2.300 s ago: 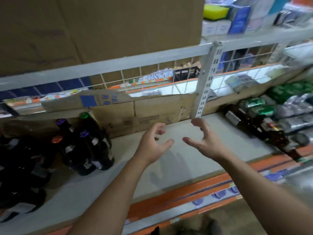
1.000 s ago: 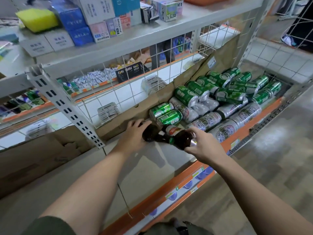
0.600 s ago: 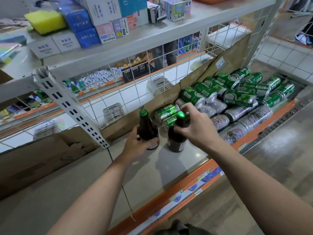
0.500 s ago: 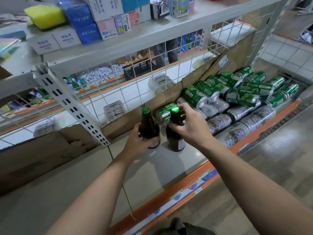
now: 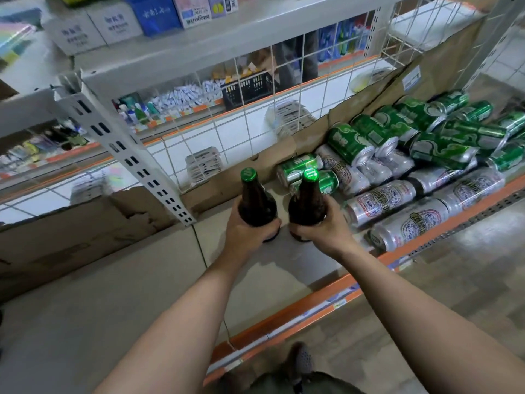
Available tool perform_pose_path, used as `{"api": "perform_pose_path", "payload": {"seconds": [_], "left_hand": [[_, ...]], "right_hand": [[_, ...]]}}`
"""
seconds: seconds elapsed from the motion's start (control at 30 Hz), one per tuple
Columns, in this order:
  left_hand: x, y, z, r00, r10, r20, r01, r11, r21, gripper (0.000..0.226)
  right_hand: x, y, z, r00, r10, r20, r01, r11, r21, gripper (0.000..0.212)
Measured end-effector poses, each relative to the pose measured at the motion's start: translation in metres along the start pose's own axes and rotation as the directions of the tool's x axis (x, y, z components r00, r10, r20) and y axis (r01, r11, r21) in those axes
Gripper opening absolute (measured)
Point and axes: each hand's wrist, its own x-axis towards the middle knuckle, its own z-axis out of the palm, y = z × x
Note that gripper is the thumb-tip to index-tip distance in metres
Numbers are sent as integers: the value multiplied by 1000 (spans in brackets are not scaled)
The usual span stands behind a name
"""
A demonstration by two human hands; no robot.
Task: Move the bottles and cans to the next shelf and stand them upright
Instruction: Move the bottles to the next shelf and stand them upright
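Two dark glass bottles with green caps stand upright side by side, near the middle of the shelf board (image 5: 119, 285). My left hand (image 5: 250, 234) grips the body of the left bottle (image 5: 255, 203). My right hand (image 5: 326, 228) grips the body of the right bottle (image 5: 306, 203). Whether their bases touch the board is hidden by my hands. To the right lies a pile of several green cans (image 5: 397, 129) over several silver cans (image 5: 409, 223), all on their sides.
A perforated white upright post (image 5: 127, 149) divides the two shelf bays. Brown cardboard (image 5: 71, 237) lines the back, with wire mesh (image 5: 227, 123) above. An upper shelf (image 5: 199, 44) carries boxes. An orange strip (image 5: 312, 302) edges the shelf front. The left bay's board is bare.
Both bottles have come from lying by the cans to upright, and now sit slightly left and nearer. My right hand has shifted from the bottle's neck down to its body.
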Motion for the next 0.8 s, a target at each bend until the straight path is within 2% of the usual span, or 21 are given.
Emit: {"api": "perform_pose_path", "payload": {"seconds": [0.17,0.27,0.4,0.63,0.73,0.8], "left_hand": [[-56,-14,-63,995,-26,-98,22,999,-39,64],[-96,-27,-120,972,-83,-218,63,993,-99,63],[-157,-52,-213,947,-93,-309,80,995,-54,62],[-257,-110,-385,921,-122,-371,130,992,-5,72],[-284,-128,-442,915,-156,-372,134,987,-86,67],[-295,-142,-474,900,-156,-407,135,988,-81,67]], "right_hand": [[-32,-16,38,994,-25,110,21,999,31,64],[-68,-32,87,982,-36,184,32,999,29,60],[-124,-53,168,954,-68,293,67,998,12,61],[-246,-111,318,891,-103,441,117,993,-6,69],[-288,-131,377,860,-148,489,160,987,16,62],[-310,-139,407,844,-161,511,178,984,16,58]]}}
